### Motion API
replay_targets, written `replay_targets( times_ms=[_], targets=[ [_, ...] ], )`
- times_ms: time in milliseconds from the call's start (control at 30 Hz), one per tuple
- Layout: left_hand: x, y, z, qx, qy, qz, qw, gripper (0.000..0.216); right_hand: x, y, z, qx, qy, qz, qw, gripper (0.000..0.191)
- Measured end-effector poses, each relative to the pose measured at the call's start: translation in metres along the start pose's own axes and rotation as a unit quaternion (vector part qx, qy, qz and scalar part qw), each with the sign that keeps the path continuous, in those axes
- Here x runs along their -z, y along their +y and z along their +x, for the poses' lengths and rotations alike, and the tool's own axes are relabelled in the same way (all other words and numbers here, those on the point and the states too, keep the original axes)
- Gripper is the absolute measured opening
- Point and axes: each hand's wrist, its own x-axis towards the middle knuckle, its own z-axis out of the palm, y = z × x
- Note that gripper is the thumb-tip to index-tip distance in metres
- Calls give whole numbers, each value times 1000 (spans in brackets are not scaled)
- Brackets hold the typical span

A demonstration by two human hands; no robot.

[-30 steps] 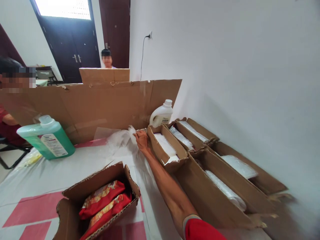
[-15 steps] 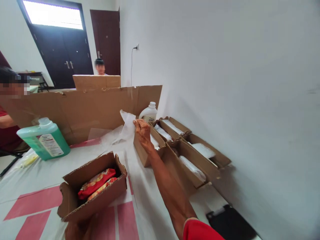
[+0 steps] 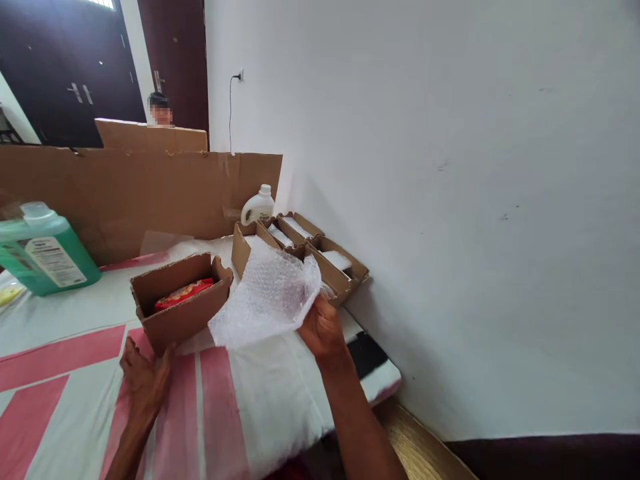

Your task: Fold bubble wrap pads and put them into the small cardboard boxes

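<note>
My right hand [image 3: 323, 328] is closed on a sheet of bubble wrap [image 3: 265, 297], held up above the table's near right part. My left hand [image 3: 145, 380] lies flat and open on the table, its fingertips touching the front of a small open cardboard box [image 3: 175, 320]. Red and gold patterned packets [image 3: 183, 293] lie inside that box.
Several open cardboard boxes [image 3: 345, 277] with white wrapped items line the wall at the right. A white jug [image 3: 259, 205] and a green liquid bottle [image 3: 43, 250] stand before a cardboard screen [image 3: 145, 193]. A black object [image 3: 367, 353] lies at the table's right edge. A person sits behind the screen.
My right hand has pulled the bubble wrap from the far boxes back toward me. My left hand has come into view at the small box. The view has dropped and drawn back.
</note>
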Motion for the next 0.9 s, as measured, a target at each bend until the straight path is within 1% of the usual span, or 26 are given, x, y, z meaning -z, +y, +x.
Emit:
replay_targets(
  times_ms=[33,67,100,133,167,200,233,267,300,333,400,433,467,500,533,567,600,633,667,733,767,800,833,867,900],
  targets=[
    [4,4,-13,32,5,-30,999,107,2,6,-13,-12,-4,-8,1000,46],
    [9,6,-27,73,-15,-73,995,101,2,13,-25,-24,-11,-15,1000,49],
    [14,8,-43,119,-62,-126,983,93,2,20,-36,-37,-19,-20,999,50],
    [19,9,-58,167,-131,-181,960,84,0,28,-45,-51,-29,-24,998,52],
    [23,11,-72,214,-202,-233,927,79,-2,36,-54,-66,-39,-27,997,53],
    [27,13,-84,256,-264,-280,887,76,-4,44,-62,-84,-51,-29,995,54],
    [30,15,-93,292,-304,-321,848,75,-5,52,-68,-101,-62,-31,992,54],
    [33,17,-99,320,-318,-358,817,76,-5,61,-73,-118,-72,-33,990,53],
    [37,18,-101,340,-312,-390,797,77,-5,70,-78,-133,-83,-36,987,51],
    [40,20,-101,352,-296,-415,785,79,-3,78,-82,-143,-92,-41,985,49],
    [47,20,-96,350,-284,-434,780,86,5,96,-89,-153,-106,-59,981,46],
    [49,18,-92,339,-295,-426,785,90,11,104,-92,-155,-111,-74,979,46],
    [50,16,-89,318,-317,-402,798,91,17,113,-95,-159,-116,-90,976,47],
    [50,11,-87,285,-338,-353,825,89,25,120,-98,-165,-121,-107,973,48],
    [49,6,-85,243,-348,-285,859,84,32,127,-101,-173,-124,-123,969,49],
    [47,0,-83,199,-345,-209,893,78,41,132,-103,-180,-123,-141,966,49],
    [44,-7,-81,159,-331,-135,920,71,49,135,-104,-181,-112,-168,963,48],
    [41,-13,-78,129,-313,-76,938,65,56,136,-105,-172,-90,-207,959,47],
    [38,-18,-74,111,-294,-36,949,60,63,134,-105,-149,-57,-258,953,46],
    [36,-25,-65,99,-273,1,957,57,68,126,-103,-72,11,-369,926,40],
    [36,-25,-60,96,-262,17,960,57,66,120,-100,-28,29,-412,910,36],
    [36,-24,-55,86,-240,38,966,60,59,115,-98,14,29,-439,898,32],
    [36,-21,-52,62,-202,67,975,66,49,112,-96,51,11,-452,890,30],
    [35,-18,-50,24,-154,107,982,70,37,111,-95,81,-22,-456,886,29],
    [33,-16,-51,-30,-104,153,982,71,22,113,-95,103,-66,-456,881,30]
  ],
)
